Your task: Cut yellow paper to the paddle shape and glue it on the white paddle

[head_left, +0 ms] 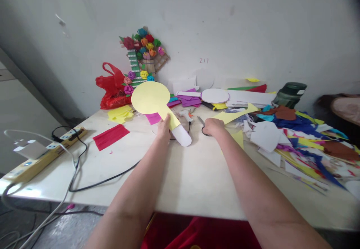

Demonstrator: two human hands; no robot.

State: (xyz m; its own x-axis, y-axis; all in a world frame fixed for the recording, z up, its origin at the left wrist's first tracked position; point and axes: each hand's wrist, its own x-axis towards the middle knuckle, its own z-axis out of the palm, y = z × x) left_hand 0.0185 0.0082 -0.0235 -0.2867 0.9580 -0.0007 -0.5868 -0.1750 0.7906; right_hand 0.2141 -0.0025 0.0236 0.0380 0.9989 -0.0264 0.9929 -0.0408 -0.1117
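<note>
A paddle-shaped paper cutout (151,97), with a round yellow head and a white rounded handle end, is in my left hand (164,128), gripped by the handle. To its right, my right hand (215,127) is closed on a pair of scissors (201,121) at the tabletop, blades pointing away and to the left. A yellow paper offcut (236,116) lies just beyond and right of that hand. Between my hands, a hot glue gun (186,115) rests on the table, partly behind the cutout.
Paper scraps (303,129) heap up on the right near a dark green bottle (290,94). Another white paddle shape (215,95) lies at the back. A power strip (45,155) with cables runs along the left. Red crepe paper (111,136) and a paper-flower model (143,54) are also left.
</note>
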